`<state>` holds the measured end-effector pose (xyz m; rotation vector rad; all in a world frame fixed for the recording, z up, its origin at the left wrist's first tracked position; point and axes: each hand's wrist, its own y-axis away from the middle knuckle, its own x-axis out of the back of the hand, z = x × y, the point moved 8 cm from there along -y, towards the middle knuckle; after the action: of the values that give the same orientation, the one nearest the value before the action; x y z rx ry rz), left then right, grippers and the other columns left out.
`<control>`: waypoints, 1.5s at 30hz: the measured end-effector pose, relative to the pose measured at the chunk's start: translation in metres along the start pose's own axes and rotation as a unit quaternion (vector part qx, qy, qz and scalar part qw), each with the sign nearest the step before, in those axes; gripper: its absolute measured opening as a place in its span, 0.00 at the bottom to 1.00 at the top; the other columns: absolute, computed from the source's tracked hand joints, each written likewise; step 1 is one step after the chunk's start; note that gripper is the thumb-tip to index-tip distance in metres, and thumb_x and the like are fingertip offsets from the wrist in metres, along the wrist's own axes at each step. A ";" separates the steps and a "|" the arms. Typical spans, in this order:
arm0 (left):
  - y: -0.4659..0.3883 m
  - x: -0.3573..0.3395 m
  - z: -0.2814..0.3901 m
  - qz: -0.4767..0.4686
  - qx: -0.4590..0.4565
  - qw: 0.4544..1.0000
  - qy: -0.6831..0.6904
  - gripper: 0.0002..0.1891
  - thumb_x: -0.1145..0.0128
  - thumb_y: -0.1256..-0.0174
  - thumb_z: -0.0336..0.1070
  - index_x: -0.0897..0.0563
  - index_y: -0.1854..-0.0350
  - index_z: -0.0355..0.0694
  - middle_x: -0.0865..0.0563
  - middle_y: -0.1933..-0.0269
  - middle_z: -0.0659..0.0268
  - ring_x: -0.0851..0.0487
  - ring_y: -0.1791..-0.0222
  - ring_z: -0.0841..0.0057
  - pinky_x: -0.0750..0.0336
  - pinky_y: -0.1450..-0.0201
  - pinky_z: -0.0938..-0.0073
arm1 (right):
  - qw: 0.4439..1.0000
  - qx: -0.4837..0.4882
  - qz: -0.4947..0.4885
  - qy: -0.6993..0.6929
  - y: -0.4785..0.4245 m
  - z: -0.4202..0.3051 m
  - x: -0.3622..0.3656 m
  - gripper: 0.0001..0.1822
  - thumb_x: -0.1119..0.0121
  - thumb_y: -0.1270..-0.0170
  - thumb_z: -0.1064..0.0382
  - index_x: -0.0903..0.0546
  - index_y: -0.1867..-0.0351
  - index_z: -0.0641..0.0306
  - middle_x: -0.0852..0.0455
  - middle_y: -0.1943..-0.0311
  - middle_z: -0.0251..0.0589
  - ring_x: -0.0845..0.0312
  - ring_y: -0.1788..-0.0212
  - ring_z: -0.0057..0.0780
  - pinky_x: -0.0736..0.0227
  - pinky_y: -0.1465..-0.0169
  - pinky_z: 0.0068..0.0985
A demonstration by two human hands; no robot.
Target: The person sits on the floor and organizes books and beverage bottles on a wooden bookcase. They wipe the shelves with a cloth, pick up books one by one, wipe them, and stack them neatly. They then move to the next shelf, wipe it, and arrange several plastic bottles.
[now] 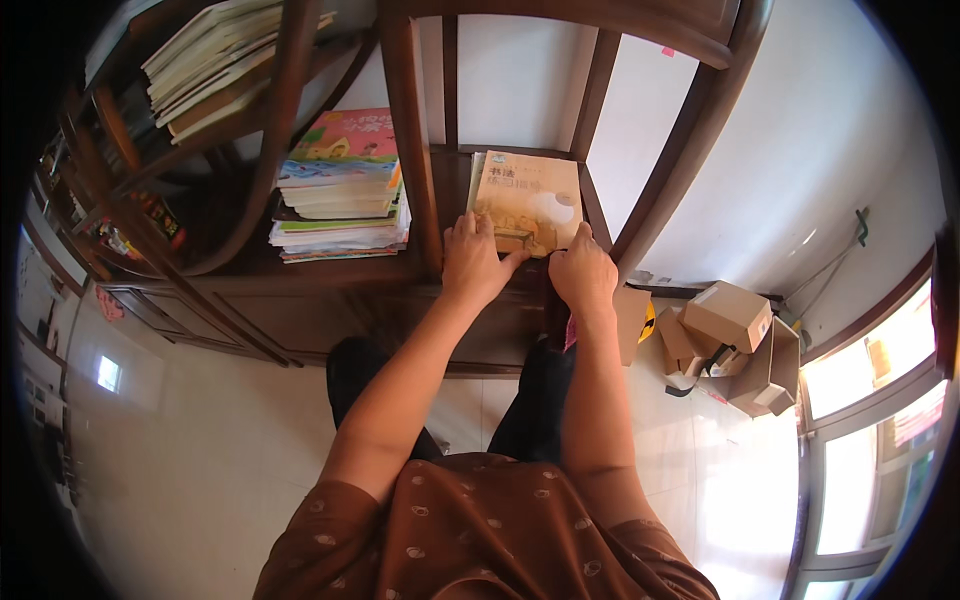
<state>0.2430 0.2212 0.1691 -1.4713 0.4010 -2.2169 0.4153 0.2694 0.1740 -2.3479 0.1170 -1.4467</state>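
Note:
A tan paperback book with printed writing lies cover up on a dark wood shelf in front of me. The edge of at least one more book or booklet shows beneath its left side. My left hand holds the near left corner, its fingers along the left side and its thumb at the front edge. At the near right corner, my right hand grips the book with curled fingers. Both hands hide parts of the lower edges.
To the left, past an upright post, stands a stack of books with a pink picture book on top. More books lean on a higher shelf. Opened cardboard boxes lie on the floor at right, near a glazed door.

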 end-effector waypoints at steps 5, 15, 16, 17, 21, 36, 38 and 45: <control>-0.001 0.001 -0.002 0.072 -0.022 0.996 -0.048 0.39 0.25 0.45 0.58 0.22 0.46 0.24 0.20 0.47 0.45 0.23 0.43 0.52 0.29 0.38 0.56 | 0.999 -0.010 -0.021 0.036 -0.016 -0.010 -0.007 0.20 0.42 0.36 0.60 0.26 0.48 0.71 0.11 0.59 0.60 0.11 0.60 0.55 0.16 0.56 0.45; 0.004 -0.003 -0.005 0.028 0.014 1.000 0.004 0.36 0.25 0.42 0.53 0.23 0.45 0.23 0.23 0.46 0.44 0.25 0.42 0.45 0.27 0.37 0.53 | 0.999 0.002 -0.036 0.036 -0.026 -0.005 -0.007 0.21 0.40 0.37 0.60 0.24 0.46 0.67 0.11 0.56 0.60 0.12 0.56 0.56 0.16 0.56 0.47; 0.004 -0.003 -0.004 0.023 0.017 1.000 0.003 0.36 0.25 0.42 0.53 0.23 0.45 0.23 0.24 0.45 0.43 0.25 0.41 0.46 0.27 0.37 0.52 | 0.998 0.002 -0.041 0.038 -0.026 -0.002 -0.009 0.21 0.40 0.38 0.60 0.24 0.45 0.67 0.12 0.55 0.60 0.12 0.57 0.56 0.16 0.56 0.46; 0.004 -0.005 -0.003 0.018 0.019 1.000 0.002 0.36 0.25 0.42 0.52 0.23 0.45 0.23 0.24 0.45 0.42 0.25 0.41 0.46 0.27 0.36 0.52 | 0.999 0.030 0.010 0.021 -0.024 -0.003 -0.004 0.21 0.40 0.37 0.61 0.24 0.44 0.66 0.12 0.54 0.58 0.12 0.58 0.55 0.16 0.56 0.46; 0.003 -0.007 -0.008 0.054 -0.004 0.998 -0.041 0.43 0.30 0.38 0.59 0.25 0.38 0.20 0.32 0.31 0.34 0.34 0.29 0.41 0.35 0.27 0.52 | 0.964 0.144 0.202 -0.092 0.020 -0.026 0.040 0.16 0.41 0.34 0.67 0.21 0.44 0.62 0.12 0.53 0.45 0.13 0.63 0.49 0.18 0.61 0.40; 0.051 -0.003 0.026 0.055 -0.216 0.968 -0.115 0.41 0.41 0.30 0.61 0.32 0.24 0.35 0.32 0.22 0.49 0.38 0.20 0.52 0.48 0.20 0.43 | 0.784 0.285 0.536 -0.131 -0.028 -0.029 0.237 0.33 0.33 0.36 0.65 0.29 0.29 0.65 0.30 0.30 0.56 0.28 0.34 0.56 0.27 0.36 0.41; 0.059 -0.006 0.023 0.071 -0.213 0.968 -0.108 0.42 0.38 0.32 0.59 0.33 0.23 0.36 0.32 0.22 0.51 0.38 0.20 0.54 0.50 0.20 0.43 | 0.801 0.275 0.509 -0.155 -0.035 -0.022 0.219 0.38 0.32 0.36 0.63 0.34 0.26 0.68 0.28 0.31 0.59 0.28 0.33 0.59 0.28 0.35 0.43; 0.072 -0.008 0.025 0.061 -0.182 0.976 -0.103 0.44 0.31 0.39 0.48 0.34 0.22 0.38 0.33 0.21 0.55 0.41 0.18 0.60 0.53 0.18 0.48 | 0.881 0.195 0.399 -0.166 0.026 0.048 0.063 0.44 0.33 0.35 0.67 0.44 0.22 0.72 0.31 0.30 0.67 0.30 0.33 0.66 0.33 0.31 0.46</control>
<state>0.2830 0.1636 0.1390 -1.7875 0.8375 -1.9413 0.4900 0.2423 0.1983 -1.8223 0.5660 -0.5869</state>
